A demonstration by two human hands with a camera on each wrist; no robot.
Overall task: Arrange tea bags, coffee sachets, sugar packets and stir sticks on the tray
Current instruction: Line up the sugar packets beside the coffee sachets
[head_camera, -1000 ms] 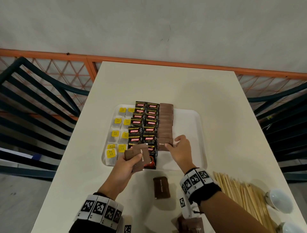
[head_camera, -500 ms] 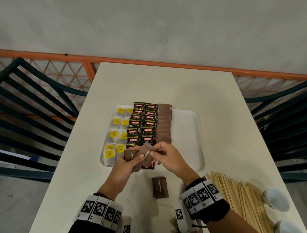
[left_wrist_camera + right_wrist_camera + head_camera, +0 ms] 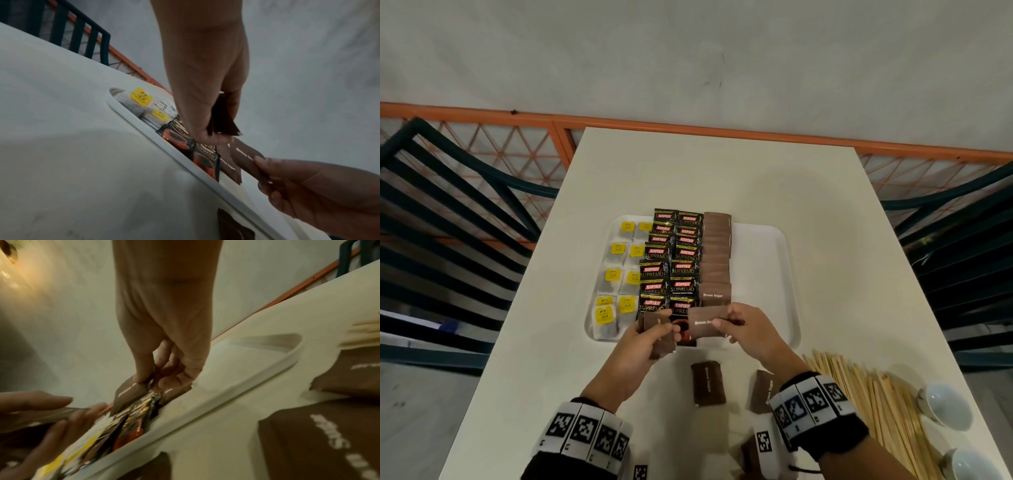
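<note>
A pale wall (image 3: 688, 51) and an orange railing (image 3: 756, 128) stand behind the cream surface (image 3: 825, 240), with dark slatted chairs (image 3: 448, 222) at either side. The white tray (image 3: 763, 267) carries two columns of yellow-tagged tea bags (image 3: 616, 248), eight showing, two columns of black coffee sachets (image 3: 683, 253), and one column of brown sugar packets (image 3: 717, 253). Stir sticks (image 3: 859, 394) and two white cups (image 3: 941, 404) lie near right. The left hand (image 3: 650, 337) grips a small stack of packets; the right hand (image 3: 750, 329) pinches one sugar packet (image 3: 705, 322) over the tray's near edge. Two packets (image 3: 707, 383) lie loose on the surface.
</note>
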